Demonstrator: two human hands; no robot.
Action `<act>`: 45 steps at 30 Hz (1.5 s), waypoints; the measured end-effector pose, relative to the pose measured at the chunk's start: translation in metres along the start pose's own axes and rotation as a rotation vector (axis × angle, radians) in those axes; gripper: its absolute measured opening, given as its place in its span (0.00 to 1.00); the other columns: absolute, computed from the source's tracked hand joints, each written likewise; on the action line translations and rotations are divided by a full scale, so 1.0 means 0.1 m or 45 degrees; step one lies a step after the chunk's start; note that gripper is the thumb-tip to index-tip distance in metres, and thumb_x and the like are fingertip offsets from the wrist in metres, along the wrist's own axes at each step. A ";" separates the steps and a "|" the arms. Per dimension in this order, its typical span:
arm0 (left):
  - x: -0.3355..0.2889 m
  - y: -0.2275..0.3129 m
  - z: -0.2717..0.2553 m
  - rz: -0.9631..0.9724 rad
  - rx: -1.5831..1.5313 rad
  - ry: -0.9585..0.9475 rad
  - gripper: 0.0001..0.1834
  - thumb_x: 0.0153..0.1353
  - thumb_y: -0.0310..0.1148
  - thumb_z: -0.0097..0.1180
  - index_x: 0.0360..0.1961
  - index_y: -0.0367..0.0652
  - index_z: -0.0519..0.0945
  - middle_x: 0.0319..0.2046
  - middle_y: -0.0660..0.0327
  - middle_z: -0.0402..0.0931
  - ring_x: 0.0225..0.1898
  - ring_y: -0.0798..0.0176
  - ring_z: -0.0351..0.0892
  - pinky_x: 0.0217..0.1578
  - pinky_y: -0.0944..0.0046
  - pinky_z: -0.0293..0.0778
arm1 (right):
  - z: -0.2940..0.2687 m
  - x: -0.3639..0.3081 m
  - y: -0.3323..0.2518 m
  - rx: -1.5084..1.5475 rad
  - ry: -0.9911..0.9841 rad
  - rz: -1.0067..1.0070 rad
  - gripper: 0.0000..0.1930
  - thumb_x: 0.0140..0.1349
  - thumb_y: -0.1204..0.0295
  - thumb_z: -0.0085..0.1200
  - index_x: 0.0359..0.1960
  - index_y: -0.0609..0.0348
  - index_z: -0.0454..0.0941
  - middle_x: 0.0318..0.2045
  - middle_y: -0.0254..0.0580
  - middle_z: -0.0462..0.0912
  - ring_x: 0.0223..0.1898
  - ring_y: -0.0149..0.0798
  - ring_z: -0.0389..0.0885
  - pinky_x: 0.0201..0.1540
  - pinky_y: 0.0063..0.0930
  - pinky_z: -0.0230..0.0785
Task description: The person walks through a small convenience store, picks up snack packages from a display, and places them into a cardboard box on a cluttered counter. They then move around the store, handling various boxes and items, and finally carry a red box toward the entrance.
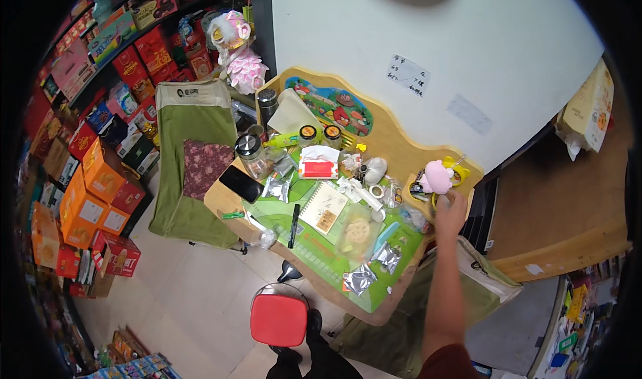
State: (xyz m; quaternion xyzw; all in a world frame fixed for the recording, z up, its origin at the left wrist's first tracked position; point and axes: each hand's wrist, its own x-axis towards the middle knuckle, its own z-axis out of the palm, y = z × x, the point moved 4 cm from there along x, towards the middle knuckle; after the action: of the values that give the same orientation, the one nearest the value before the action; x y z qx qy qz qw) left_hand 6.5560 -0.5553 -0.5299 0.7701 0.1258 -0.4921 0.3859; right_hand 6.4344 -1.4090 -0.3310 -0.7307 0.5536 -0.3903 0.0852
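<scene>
Behind the wooden desk [400, 143], a white wall [334, 31] is rising, and red boxes [154, 50] are crowding the left side. We are holding our right hand [450, 210] at the desk's right end, just below a pink plush toy [439, 177], which is sitting beside a yellow object [461, 173]. Our fingers are pointing down, yet we are not managing to tell whether they are gripping anything, since the hand is hiding what lies under it. Our left hand is not showing. We are judging the step to be a reach among the small things in that corner; the next move, we are thinking, is calling for a sure grip that spares the toy a knock. Nearer the middle, a notebook [321, 202], a clear container [343, 246] and silver packets [360, 280] are lying on the green mat [314, 255].
</scene>
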 end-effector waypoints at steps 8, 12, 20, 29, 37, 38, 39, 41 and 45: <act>0.53 0.59 -0.02 0.252 0.099 0.319 0.08 0.57 0.28 0.53 0.38 0.39 0.76 0.24 0.60 0.76 0.23 0.65 0.78 0.21 0.69 0.71 | 0.22 -2.16 -0.23 0.148 -0.413 0.077 0.29 0.45 0.66 0.64 0.51 0.61 0.69 0.49 0.52 0.70 0.52 0.54 0.66 0.56 0.47 0.58; 0.83 2.16 0.39 0.806 0.551 0.225 0.25 0.52 0.26 0.56 0.54 0.36 0.70 0.47 0.52 0.69 0.46 0.57 0.71 0.41 0.61 0.73 | 0.37 -2.82 -0.32 0.047 -0.605 -0.186 0.25 0.43 0.68 0.64 0.46 0.57 0.73 0.49 0.47 0.71 0.54 0.53 0.65 0.56 0.45 0.58; 1.25 4.78 1.87 1.459 0.766 0.274 0.28 0.51 0.26 0.58 0.57 0.46 0.71 0.61 0.44 0.57 0.61 0.43 0.61 0.56 0.55 0.66 | 0.50 -2.87 -0.22 0.143 -0.696 -0.115 0.16 0.47 0.71 0.59 0.40 0.55 0.76 0.38 0.44 0.76 0.44 0.50 0.72 0.48 0.40 0.66; 1.95 4.85 2.21 1.537 0.826 0.516 0.08 0.45 0.18 0.50 0.29 0.39 0.75 0.33 0.49 0.74 0.41 0.42 0.71 0.43 0.49 0.67 | 0.76 -2.92 -0.12 0.745 -0.620 0.575 0.08 0.57 0.74 0.54 0.39 0.61 0.75 0.30 0.37 0.77 0.29 0.31 0.73 0.35 0.25 0.67; 1.72 4.34 2.07 1.141 0.110 0.137 0.08 0.47 0.17 0.45 0.30 0.39 0.66 0.28 0.59 0.68 0.28 0.63 0.68 0.31 0.65 0.67 | 0.53 -2.54 0.09 0.414 -0.611 0.671 0.07 0.61 0.75 0.51 0.39 0.63 0.74 0.28 0.32 0.75 0.29 0.27 0.70 0.34 0.24 0.66; 1.67 4.24 2.04 1.083 0.019 0.109 0.10 0.45 0.16 0.43 0.30 0.40 0.65 0.28 0.62 0.67 0.28 0.65 0.66 0.30 0.68 0.66 | 0.46 -2.36 0.14 0.517 -0.452 0.642 0.07 0.60 0.76 0.49 0.40 0.63 0.74 0.30 0.36 0.76 0.32 0.30 0.72 0.37 0.25 0.66; 1.67 4.07 1.97 1.159 0.037 0.157 0.11 0.44 0.16 0.43 0.31 0.40 0.66 0.29 0.62 0.67 0.28 0.66 0.66 0.29 0.68 0.66 | 0.40 -2.19 0.18 0.629 -0.303 0.604 0.08 0.60 0.77 0.48 0.41 0.64 0.74 0.32 0.40 0.77 0.34 0.33 0.74 0.40 0.27 0.67; 1.63 3.82 1.92 1.091 -0.037 0.150 0.13 0.45 0.16 0.42 0.34 0.39 0.68 0.31 0.61 0.69 0.28 0.68 0.67 0.28 0.70 0.67 | 0.34 -1.88 0.45 0.597 -0.126 0.455 0.11 0.57 0.80 0.47 0.42 0.64 0.74 0.38 0.47 0.78 0.42 0.40 0.76 0.47 0.30 0.67; 1.51 3.27 1.82 0.568 -0.369 -0.133 0.16 0.48 0.20 0.41 0.40 0.38 0.71 0.32 0.59 0.72 0.28 0.66 0.71 0.26 0.69 0.69 | 0.45 -1.58 0.64 0.259 -0.192 0.091 0.15 0.53 0.81 0.50 0.44 0.62 0.74 0.50 0.50 0.75 0.53 0.50 0.71 0.54 0.38 0.65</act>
State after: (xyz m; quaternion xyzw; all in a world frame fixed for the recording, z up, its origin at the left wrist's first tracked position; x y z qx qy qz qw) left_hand 6.6964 -0.9336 -0.5448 0.6892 0.0021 -0.4108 0.5968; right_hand 6.4037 -1.3079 -0.4722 -0.7252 0.5290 -0.3852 0.2141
